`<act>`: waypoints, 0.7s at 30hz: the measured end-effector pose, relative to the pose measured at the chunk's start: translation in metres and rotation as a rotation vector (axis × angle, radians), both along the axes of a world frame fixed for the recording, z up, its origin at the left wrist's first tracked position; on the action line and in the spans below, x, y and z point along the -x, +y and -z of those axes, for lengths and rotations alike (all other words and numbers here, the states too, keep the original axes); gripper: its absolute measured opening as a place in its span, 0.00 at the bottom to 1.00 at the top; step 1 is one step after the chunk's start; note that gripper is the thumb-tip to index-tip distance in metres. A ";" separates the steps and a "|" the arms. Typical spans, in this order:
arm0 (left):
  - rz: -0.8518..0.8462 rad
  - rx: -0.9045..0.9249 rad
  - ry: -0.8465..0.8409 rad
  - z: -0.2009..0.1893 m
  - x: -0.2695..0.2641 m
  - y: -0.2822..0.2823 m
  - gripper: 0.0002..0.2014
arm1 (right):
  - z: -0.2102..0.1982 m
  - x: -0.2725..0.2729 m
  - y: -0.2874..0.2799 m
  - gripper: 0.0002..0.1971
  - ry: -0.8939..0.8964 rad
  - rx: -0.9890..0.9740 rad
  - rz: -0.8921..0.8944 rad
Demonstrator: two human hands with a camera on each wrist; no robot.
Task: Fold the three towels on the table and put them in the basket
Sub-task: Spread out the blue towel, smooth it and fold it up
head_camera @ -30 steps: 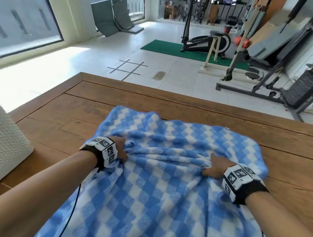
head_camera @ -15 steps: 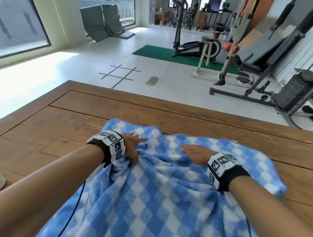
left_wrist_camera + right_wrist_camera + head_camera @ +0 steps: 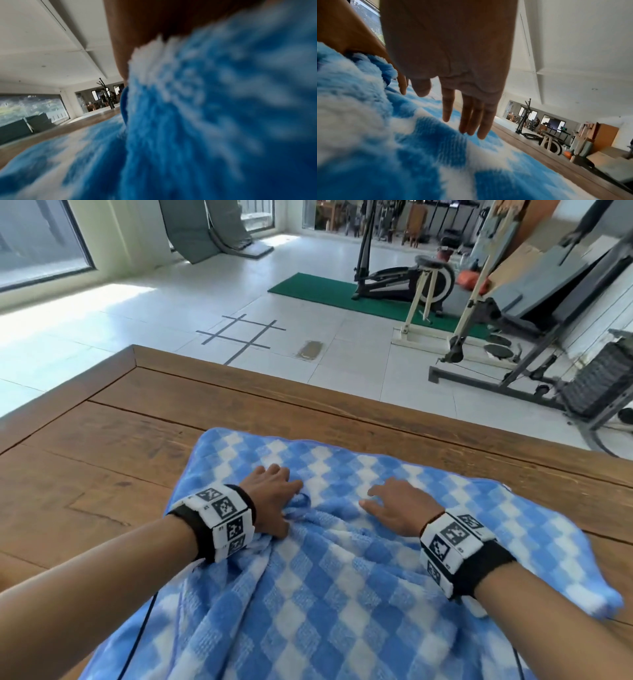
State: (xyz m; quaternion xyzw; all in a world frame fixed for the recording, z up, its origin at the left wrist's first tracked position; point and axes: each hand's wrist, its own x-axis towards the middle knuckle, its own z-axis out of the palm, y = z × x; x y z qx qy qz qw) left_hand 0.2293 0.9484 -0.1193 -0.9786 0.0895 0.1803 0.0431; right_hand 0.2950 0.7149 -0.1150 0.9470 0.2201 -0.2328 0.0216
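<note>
Blue-white checked towel (image 3: 342, 594) covers tabletop (image 3: 102, 446), lower centre. Left hand (image 3: 270, 501) grip bunches a fold; right hand (image 3: 399, 505) flat, grip wide.

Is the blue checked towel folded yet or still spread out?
Spread, not folded: the towel lies open on the table, bunched in ridges between both hands.

Both hands (image 3: 270, 501) on checked towel (image 3: 308, 594)
</note>
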 end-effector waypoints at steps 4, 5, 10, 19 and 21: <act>-0.136 0.065 0.209 0.000 0.004 0.006 0.49 | 0.009 -0.004 -0.010 0.34 0.158 0.049 -0.022; -0.159 0.042 0.237 -0.002 0.004 0.006 0.50 | 0.009 -0.003 -0.013 0.35 0.145 0.051 -0.008; -0.041 -0.020 0.138 -0.009 0.009 -0.017 0.41 | -0.004 0.022 -0.044 0.33 0.097 0.004 0.079; 0.190 0.006 0.228 -0.021 0.013 -0.095 0.41 | 0.024 0.035 -0.171 0.35 0.100 0.084 0.374; 0.185 -0.063 0.283 -0.011 0.015 -0.111 0.44 | 0.028 0.034 -0.179 0.36 0.103 0.088 0.383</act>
